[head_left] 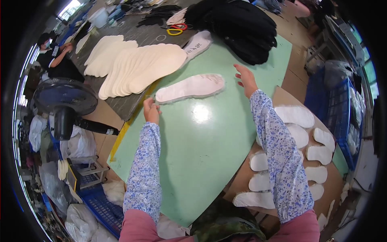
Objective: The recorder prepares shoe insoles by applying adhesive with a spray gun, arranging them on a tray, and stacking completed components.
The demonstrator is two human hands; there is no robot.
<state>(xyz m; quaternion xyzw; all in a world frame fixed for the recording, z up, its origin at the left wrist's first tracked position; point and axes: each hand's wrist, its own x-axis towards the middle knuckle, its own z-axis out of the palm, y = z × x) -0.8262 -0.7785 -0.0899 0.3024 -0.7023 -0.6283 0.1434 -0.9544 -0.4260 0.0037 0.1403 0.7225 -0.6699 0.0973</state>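
Note:
A white insole (pixel 189 88) with a fuzzy edge lies on the green tabletop (pixel 193 149), its narrower end toward my left hand. My left hand (pixel 152 110) is beside that end, fingers loosely bent and a little apart; whether a fingertip touches the fuzz I cannot tell. Off the insole's wider end, my right hand (pixel 246 79) hangs open with thumb and fingers spread, holding nothing. Fanned cream insole pieces (pixel 149 66) are piled at the far left. A greyish insole with handwriting (pixel 198 44) lies against them. A stack of black, furry-looking pieces (pixel 242 30) sits at the back.
White fuzzy insoles (pixel 316 174) are spread over a brown board (pixel 290 205) to my right. Scissors with red and yellow handles (pixel 176 29) lie at the back. A black fan (pixel 64 101) stands left, near blue crates (pixel 98 205). Another person (pixel 56 56) works at far left.

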